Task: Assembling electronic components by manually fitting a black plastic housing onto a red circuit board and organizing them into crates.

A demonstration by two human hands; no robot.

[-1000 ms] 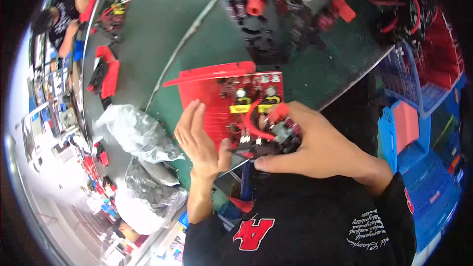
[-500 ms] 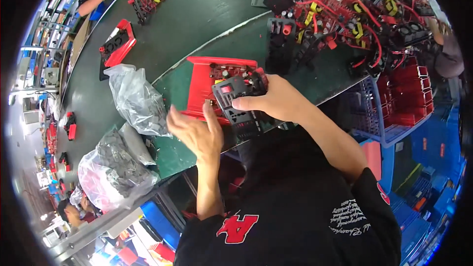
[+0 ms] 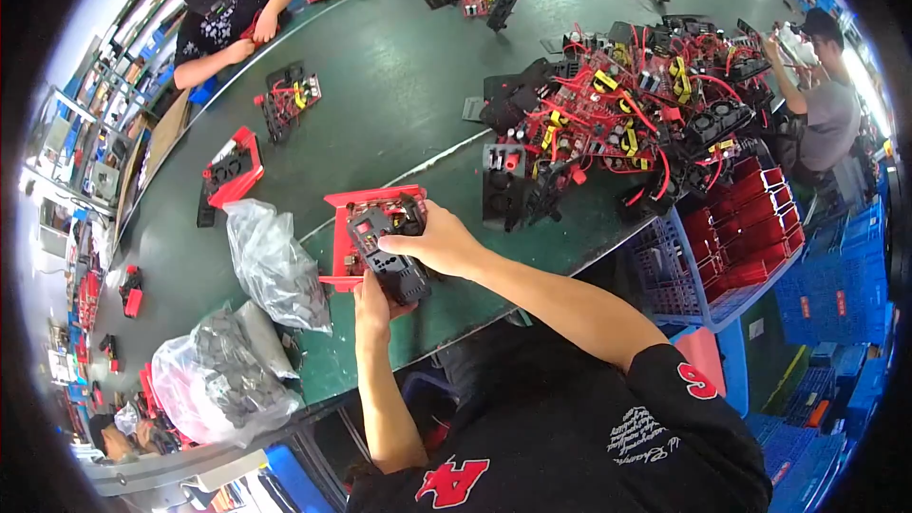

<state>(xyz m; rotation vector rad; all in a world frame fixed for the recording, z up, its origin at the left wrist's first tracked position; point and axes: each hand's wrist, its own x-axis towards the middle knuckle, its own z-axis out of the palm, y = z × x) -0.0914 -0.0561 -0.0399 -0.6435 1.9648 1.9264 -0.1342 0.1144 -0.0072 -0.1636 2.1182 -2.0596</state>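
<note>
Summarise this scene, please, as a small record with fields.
Left hand: at the lower edge of the open red casing, fingers partly hidden
Right hand: gripping the black rectangular panel over the casing
Left side: two bulging clear plastic bags
Beyond, right: heaped red circuit boards
Beside the green table: blue latticed plastic basket holding red parts

Hands (image 3: 439,239) on red casing (image 3: 343,249) w/ blk panel (image 3: 404,282), PCB pile (image 3: 617,114) R, bags (image 3: 271,261) L

A head-worn fisheye camera looks steeply down at both hands (image 3: 443,242).
</note>
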